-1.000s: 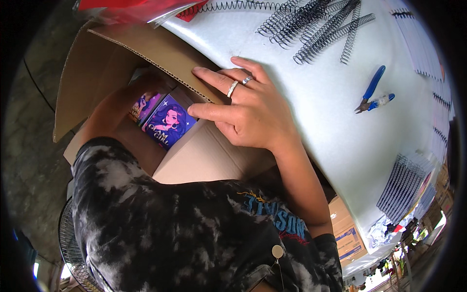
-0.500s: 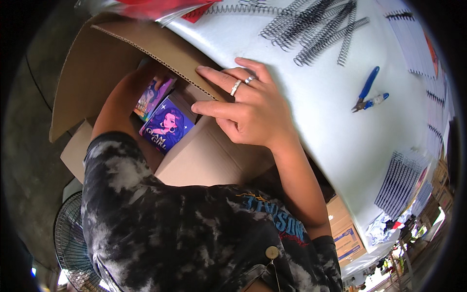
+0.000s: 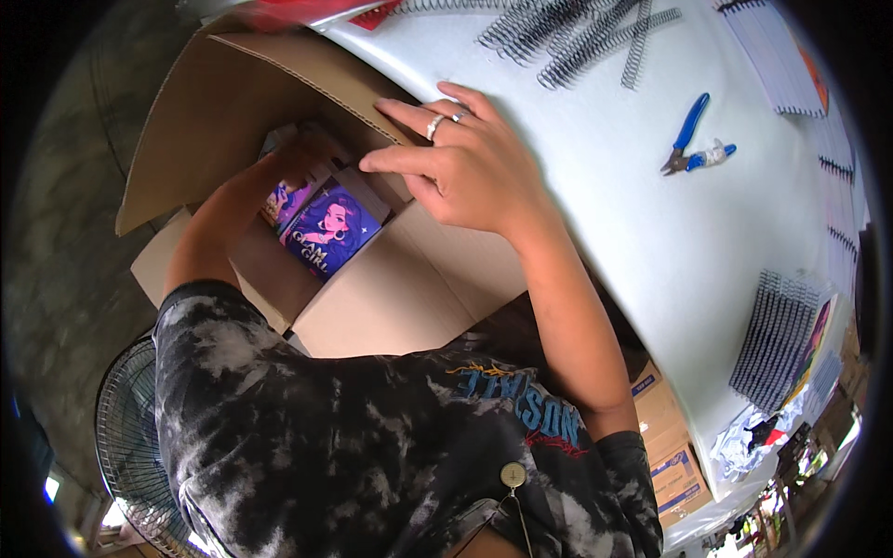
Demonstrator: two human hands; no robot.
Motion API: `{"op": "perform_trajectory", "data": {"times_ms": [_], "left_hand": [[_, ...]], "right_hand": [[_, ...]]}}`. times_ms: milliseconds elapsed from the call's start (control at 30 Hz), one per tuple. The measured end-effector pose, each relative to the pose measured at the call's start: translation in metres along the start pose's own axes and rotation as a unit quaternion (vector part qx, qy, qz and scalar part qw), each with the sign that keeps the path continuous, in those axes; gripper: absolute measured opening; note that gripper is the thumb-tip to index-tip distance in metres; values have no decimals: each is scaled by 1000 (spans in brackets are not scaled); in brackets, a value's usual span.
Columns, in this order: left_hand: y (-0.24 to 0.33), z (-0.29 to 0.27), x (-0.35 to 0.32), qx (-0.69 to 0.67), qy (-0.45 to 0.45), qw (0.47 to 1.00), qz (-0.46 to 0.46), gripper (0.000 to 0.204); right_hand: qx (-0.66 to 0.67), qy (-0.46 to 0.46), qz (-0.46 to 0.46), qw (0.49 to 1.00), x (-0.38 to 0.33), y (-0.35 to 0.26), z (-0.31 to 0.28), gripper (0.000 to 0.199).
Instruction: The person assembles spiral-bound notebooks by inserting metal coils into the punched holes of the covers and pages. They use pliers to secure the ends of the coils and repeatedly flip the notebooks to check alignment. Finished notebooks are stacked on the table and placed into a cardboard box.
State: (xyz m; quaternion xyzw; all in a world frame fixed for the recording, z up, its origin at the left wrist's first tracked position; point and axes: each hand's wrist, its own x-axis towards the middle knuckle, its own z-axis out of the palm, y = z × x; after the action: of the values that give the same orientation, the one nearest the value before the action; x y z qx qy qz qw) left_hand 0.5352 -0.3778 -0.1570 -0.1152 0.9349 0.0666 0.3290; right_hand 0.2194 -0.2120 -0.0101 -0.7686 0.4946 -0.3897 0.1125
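Observation:
A cardboard box (image 3: 391,279) with raised flaps stands left of the table. My left hand (image 3: 307,160) reaches inside it, in shadow near the far wall; its fingers are mostly hidden, so any hold is unclear. Beside it lie a purple book (image 3: 335,228) with a drawn dark-haired figure on its cover and another colourful book (image 3: 286,200), partly covered by the left forearm. My right hand (image 3: 470,163), wearing two rings, rests with fingers spread at the edge of the box flap (image 3: 321,79), thumb on the inner side and fingers on the outer.
On the white table (image 3: 595,177) lie several black spiral coils (image 3: 577,37), blue-handled cutters (image 3: 690,144), and spiral-bound stacks (image 3: 777,339) along the right. Red plastic (image 3: 298,11) lies at the top. A fan (image 3: 130,437) stands lower left; more cartons (image 3: 674,465) sit below the table.
The view has shifted a little, with the table things appearing higher. My left hand has shifted slightly within the box. The right hand stays at the flap.

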Motion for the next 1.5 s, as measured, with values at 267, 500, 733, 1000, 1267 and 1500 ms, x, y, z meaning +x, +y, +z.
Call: {"op": "perform_trajectory", "data": {"times_ms": [267, 500, 733, 1000, 1267, 1500], "left_hand": [[-1, -13, 31, 21, -166, 986, -6, 92], [3, -16, 45, 47, -177, 983, 13, 92], [18, -32, 52, 79, -167, 983, -2, 93], [29, -74, -45, -5, -140, 981, -136, 82], [172, -284, -194, 12, 324, 916, -238, 54], [208, -402, -243, 47, 324, 776, -539, 26]], "right_hand": [[13, 11, 7, 1000, 1, -3, -2, 26], [31, 30, 34, 998, 1, -3, 5, 22], [30, 43, 41, 998, 0, -2, 2, 23], [-16, 27, -3, 1000, 2, -3, 3, 26], [-58, -49, -15, 997, -7, 2, -11, 74], [241, -6, 73, 968, -73, -23, -32, 70]]}}
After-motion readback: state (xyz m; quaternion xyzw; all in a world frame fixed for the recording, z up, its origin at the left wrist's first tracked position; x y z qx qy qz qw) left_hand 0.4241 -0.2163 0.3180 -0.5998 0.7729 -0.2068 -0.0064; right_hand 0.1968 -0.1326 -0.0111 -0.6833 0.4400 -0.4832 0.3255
